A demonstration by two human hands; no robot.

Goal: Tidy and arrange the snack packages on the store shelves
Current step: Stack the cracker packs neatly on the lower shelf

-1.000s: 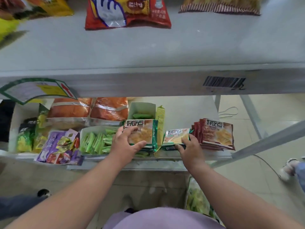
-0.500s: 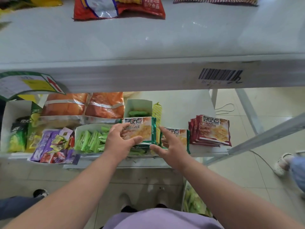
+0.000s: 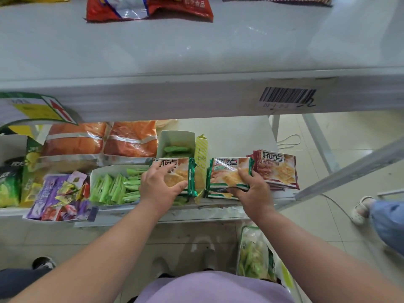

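Green cracker packs [image 3: 229, 174] in both hands (apparently stacked).

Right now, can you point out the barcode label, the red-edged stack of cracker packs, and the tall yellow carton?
Barcode label [image 3: 287, 96], head view: middle of the black bars.
Red-edged stack of cracker packs [image 3: 278, 169], head view: face of the top pack.
Tall yellow carton [image 3: 201, 154], head view: its printed side panel.

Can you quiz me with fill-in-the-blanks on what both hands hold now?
The left hand grips a ____-edged cracker packet.
The right hand holds a matching packet left of the ____-edged cracker stack.
The white open tray beside the left hand holds ____ sachets.
Missing: green; red; green
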